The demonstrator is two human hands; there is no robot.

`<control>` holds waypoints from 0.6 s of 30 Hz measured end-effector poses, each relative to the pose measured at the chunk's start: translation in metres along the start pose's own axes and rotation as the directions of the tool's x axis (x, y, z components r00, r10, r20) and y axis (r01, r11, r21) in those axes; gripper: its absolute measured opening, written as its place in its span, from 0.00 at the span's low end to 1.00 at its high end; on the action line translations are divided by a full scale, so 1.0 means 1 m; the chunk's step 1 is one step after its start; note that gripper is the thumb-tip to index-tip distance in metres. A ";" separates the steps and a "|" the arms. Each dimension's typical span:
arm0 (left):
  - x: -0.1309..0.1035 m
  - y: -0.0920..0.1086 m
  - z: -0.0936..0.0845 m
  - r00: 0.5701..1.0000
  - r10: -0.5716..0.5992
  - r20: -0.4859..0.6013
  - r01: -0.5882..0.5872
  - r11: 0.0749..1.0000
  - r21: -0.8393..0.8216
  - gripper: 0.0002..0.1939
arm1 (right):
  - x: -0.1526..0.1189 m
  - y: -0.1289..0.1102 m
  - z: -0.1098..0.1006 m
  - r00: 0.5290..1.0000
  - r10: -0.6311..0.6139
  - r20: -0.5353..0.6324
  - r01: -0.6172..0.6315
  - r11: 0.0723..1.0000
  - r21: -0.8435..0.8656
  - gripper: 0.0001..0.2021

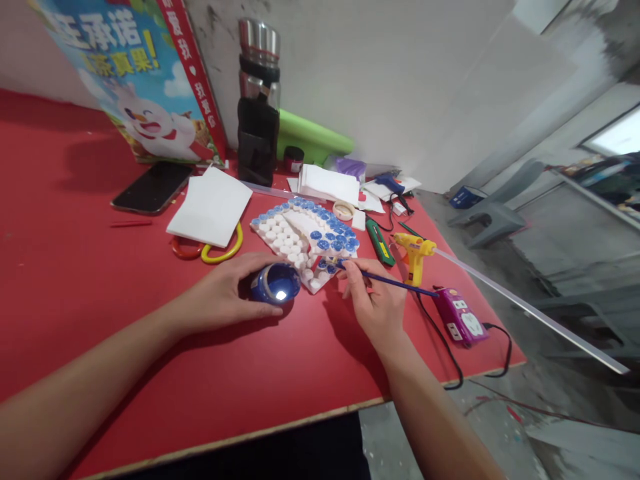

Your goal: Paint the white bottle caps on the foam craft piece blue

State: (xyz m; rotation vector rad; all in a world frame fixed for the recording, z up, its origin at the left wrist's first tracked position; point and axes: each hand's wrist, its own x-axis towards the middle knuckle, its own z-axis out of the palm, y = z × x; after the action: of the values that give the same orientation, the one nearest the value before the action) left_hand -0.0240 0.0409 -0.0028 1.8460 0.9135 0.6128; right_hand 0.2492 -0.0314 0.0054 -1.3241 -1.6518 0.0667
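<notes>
My left hand (235, 293) is wrapped round a small jar of blue paint (275, 283), tilted so that its mouth faces me. In my right hand (375, 300) is a thin blue paintbrush (395, 283), held between thumb and fingers. The brush tip is at the lower right part of a craft piece (287, 237) covered in rows of small round white pieces. Many rounds along its top edge and right side are blue; those at the left and bottom are white. Whether the bristles touch a round is hard to make out.
A yellow glue gun (414, 257) with a long glue stick lies right, near a purple power strip (460, 317) and a green utility knife (380, 243). White sheets (210, 207) cover scissors (225, 248). A phone (153, 187), flask (259, 120) and printed box (145, 87) stand behind.
</notes>
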 end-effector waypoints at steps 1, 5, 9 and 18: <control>0.000 0.000 0.000 1.000 0.000 -0.002 0.000 1.000 0.002 0.39 | 0.000 0.000 0.000 1.000 -0.003 0.001 0.003 1.000 -0.002 0.12; 0.000 0.000 0.001 1.000 -0.009 -0.006 0.009 1.000 -0.028 0.39 | 0.001 0.001 0.001 1.000 -0.009 -0.007 0.009 1.000 -0.013 0.12; -0.003 -0.002 0.001 1.000 -0.009 -0.017 0.008 0.998 -0.055 0.38 | 0.000 0.001 -0.001 1.000 -0.014 -0.028 0.014 1.000 0.024 0.10; -0.007 -0.004 -0.001 0.999 0.037 -0.016 -0.038 0.998 -0.041 0.33 | 0.002 0.000 -0.014 0.865 0.458 -0.206 -0.316 0.815 0.486 0.24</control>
State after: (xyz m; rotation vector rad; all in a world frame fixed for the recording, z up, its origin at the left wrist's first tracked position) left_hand -0.0304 0.0375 -0.0063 1.8278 0.8719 0.6652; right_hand 0.2589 -0.0365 0.0139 -1.2251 -0.9917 0.4312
